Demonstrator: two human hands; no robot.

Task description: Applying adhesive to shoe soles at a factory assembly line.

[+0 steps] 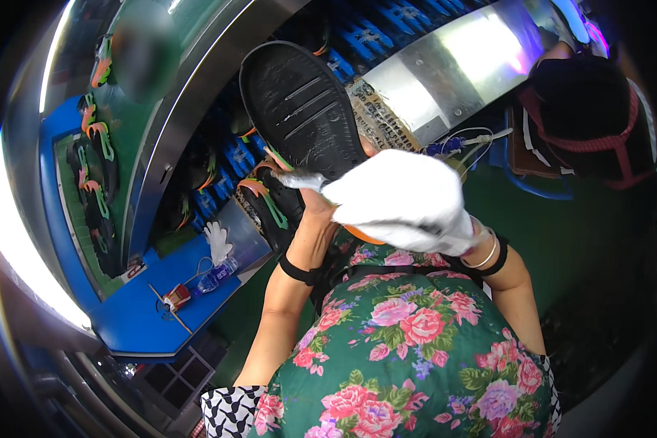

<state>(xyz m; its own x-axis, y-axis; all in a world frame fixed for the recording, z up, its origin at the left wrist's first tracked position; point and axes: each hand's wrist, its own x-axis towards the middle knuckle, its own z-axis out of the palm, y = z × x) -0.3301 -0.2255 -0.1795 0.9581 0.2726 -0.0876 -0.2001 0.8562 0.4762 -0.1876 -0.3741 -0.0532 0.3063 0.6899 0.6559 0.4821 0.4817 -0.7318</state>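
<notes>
In front of me a large black shoe sole (299, 109) is held up, its flat face with grooves showing. My left hand (318, 206), bare, is wrapped round it from below; a fingertip shows at the sole's right edge. My right hand (409, 198) is in a white glove or cloth, blurred by motion, over the sole's lower end. Its fingers are hidden. A greyish, brush-like tip (299, 180) sticks out to its left; I cannot tell what it belongs to. A black sandal with orange and green straps (266, 201) lies just left of my left hand.
At left, a blue table (142, 321) bears a white glove (217, 241), a plastic bottle (219, 274) and a small red item (176, 296). More strapped sandals (91, 168) lie beyond. Ahead are blue racks (365, 36) and a metal panel (423, 80); a dark bag (584, 124) stands right.
</notes>
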